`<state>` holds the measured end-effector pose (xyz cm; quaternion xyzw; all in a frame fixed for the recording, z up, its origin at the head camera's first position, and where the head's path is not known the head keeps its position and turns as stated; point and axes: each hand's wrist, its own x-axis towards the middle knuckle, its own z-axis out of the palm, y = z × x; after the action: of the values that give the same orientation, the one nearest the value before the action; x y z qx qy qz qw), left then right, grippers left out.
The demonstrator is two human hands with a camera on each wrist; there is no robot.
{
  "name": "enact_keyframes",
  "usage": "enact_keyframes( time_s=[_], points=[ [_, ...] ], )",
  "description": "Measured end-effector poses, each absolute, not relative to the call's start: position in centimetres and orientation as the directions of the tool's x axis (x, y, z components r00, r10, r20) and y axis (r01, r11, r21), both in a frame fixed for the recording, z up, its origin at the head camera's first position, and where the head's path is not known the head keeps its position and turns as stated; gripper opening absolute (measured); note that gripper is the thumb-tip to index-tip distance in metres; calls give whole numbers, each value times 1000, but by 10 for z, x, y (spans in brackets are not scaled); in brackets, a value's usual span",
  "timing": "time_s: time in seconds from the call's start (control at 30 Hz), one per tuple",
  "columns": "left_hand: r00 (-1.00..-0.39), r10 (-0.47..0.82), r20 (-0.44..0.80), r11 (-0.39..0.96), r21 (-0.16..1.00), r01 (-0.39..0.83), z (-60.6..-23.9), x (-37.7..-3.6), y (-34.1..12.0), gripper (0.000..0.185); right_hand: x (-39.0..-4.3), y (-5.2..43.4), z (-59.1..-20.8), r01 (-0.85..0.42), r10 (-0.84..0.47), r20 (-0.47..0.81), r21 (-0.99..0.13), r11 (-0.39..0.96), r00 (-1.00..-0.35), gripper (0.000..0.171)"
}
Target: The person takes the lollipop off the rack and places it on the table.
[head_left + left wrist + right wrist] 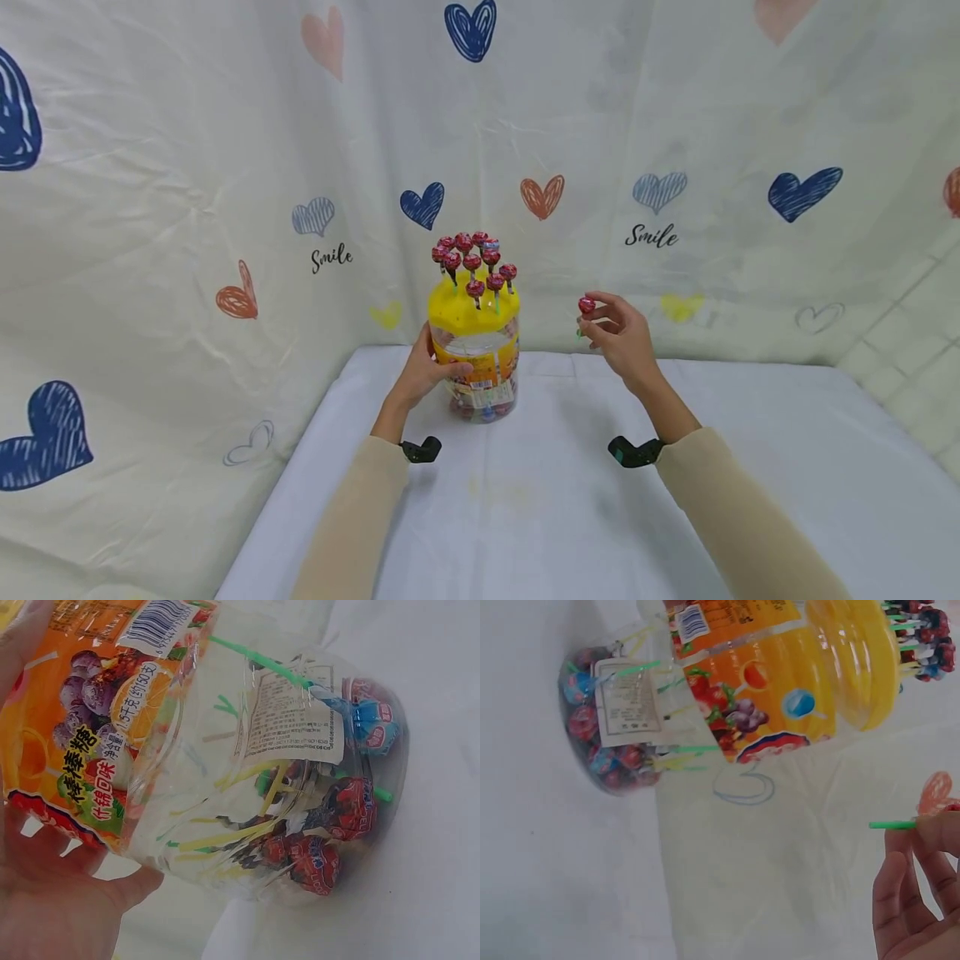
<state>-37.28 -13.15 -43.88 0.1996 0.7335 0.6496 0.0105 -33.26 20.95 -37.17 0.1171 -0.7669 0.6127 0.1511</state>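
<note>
A clear plastic jar (480, 367) with a yellow lid (465, 315) stands on the table, a fruit label around its middle. Several red-wrapped lollipops (472, 262) stick up from the lid, heads upward. More lollipops (352, 806) lie in the bottom of the jar. My left hand (422, 372) grips the jar's left side, thumb across the front of the label. To the right of the jar, in the air, my right hand (621, 337) pinches a single lollipop (587, 305) with a red wrapper. Its green stick (891, 825) points out below the fingers.
The table (525, 517) is covered with a white cloth. Behind it hangs a pale curtain (577, 108) printed with hearts and the word Smile. A dark wrist camera (422, 450) is strapped on the left wrist, another wrist camera (633, 452) on the right.
</note>
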Motion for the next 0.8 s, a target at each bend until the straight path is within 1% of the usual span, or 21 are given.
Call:
enact_keyframes(
  time_s=[0.13,0.37,0.47,0.6,0.8],
  points=[
    [-918,304,256,73,954,290,-440,-373,-131,88,-325,219,-388,-304,32,316,-931,203,-948,44],
    [-921,287,265,77,951,298,-442,-373,-131,87,-307,227,-405,-299,52,319,-925,235,-946,44],
    [-920,288,266,75,951,299,-441,-373,-131,85,-311,234,-422,-291,63,312,-929,227,-948,45],
    [-921,290,260,79,953,293,-440,-374,-129,84,-318,242,-444,-251,83,277,-937,244,-957,47],
    [-924,286,255,94,952,292,-441,-372,-130,84,-318,246,-457,-170,80,200,-944,281,-976,47]
  ],
)
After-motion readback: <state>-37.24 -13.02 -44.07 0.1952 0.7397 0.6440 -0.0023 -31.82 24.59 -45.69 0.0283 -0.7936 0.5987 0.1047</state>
